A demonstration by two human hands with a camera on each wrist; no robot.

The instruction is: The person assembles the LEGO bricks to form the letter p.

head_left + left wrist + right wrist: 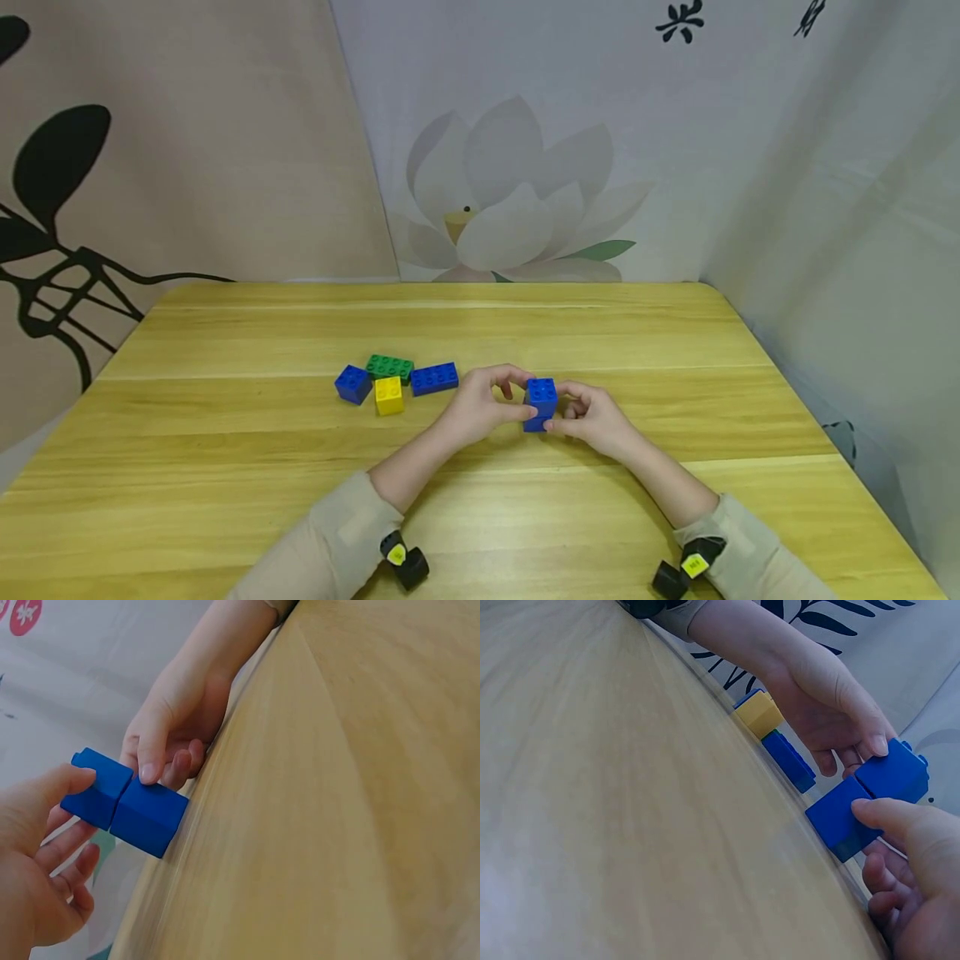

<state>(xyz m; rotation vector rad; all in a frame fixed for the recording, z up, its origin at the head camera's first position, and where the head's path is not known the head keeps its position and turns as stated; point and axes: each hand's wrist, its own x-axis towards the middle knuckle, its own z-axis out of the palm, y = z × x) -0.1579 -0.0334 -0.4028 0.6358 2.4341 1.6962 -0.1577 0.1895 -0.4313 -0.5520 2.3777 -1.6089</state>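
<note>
Two blue building-block bricks stand one on top of the other at the middle right of the table. My left hand (pixel 482 408) pinches the upper blue brick (pixel 542 395) between thumb and fingers. Lower down, my right hand (pixel 602 422) grips the lower blue brick (pixel 535 425) from the right. In the left wrist view a thin seam runs between the upper brick (pixel 103 777) and the lower brick (pixel 150 819); whether they are fully pressed together I cannot tell. Studs show on top of the upper brick (pixel 897 772) in the right wrist view.
Left of my hands lie a green brick (pixel 390 367), a long blue brick (pixel 434 379), a yellow brick (pixel 389 396) and another blue brick (pixel 353 384), close together. The wooden table (pixel 480 517) ends at a printed curtain (pixel 525 67) behind.
</note>
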